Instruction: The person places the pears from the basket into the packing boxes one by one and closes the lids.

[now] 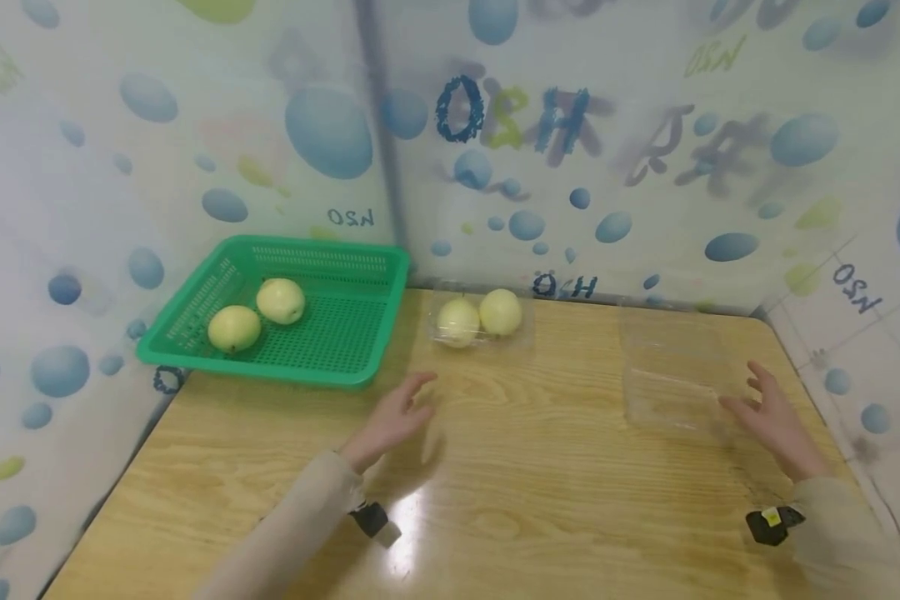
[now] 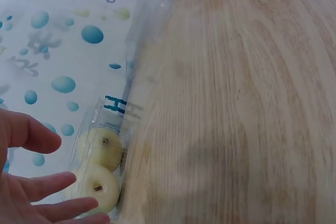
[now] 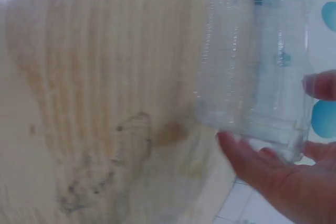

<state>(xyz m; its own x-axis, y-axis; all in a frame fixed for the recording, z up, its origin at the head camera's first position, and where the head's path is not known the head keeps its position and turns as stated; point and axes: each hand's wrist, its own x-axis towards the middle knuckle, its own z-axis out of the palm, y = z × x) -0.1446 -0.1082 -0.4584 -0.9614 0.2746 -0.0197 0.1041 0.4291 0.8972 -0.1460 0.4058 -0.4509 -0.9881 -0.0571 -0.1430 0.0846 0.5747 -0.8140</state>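
My left hand (image 1: pixel 393 421) is over the table in front of a clear plastic box (image 1: pixel 527 335), its fingers spread and holding nothing. Inside that box sit two pale yellow-green round fruits, a left one (image 1: pixel 459 323) and a right one (image 1: pixel 501 312). In the left wrist view the same fruits show dark ends. At the right, my right hand (image 1: pixel 780 421) is beside the near right corner of a second clear plastic box (image 1: pixel 671 379), its fingers loosely apart. The right wrist view has thumb and fingers around one end of this box (image 3: pixel 247 77); whether they touch it is hard to tell.
A green plastic basket (image 1: pixel 270 372) stands at the back left, holding two more pale fruits (image 1: pixel 234 329). Behind the wooden table (image 1: pixel 540 500) rises a wall covering (image 1: pixel 420 175) with blue spots and lettering; similar coverings flank both sides.
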